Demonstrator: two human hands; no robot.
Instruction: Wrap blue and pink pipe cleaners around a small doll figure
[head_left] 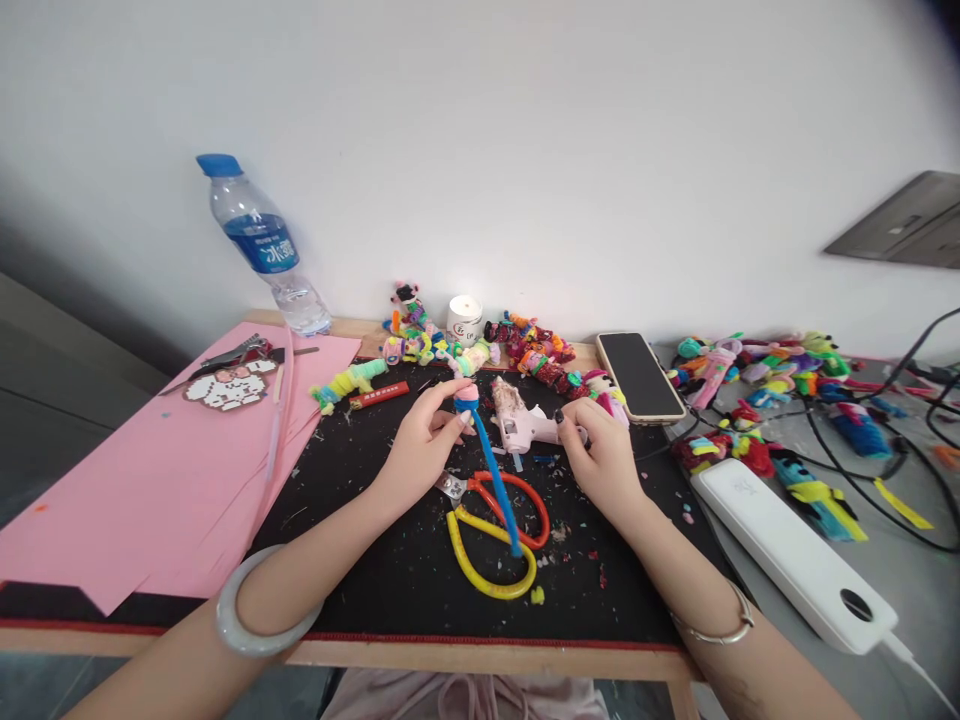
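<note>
Blue pipe cleaner (495,478) with a pink tip slants over the scissors (495,530) on the black mat (390,570), its top pinched in the left hand (421,440). Just beside it, the right hand (604,450) closes on the pink glue gun (525,425). Farther back on the desk (480,655), small colourful figures (525,345) line the wall, with a water bottle (262,245) at far left.
</note>
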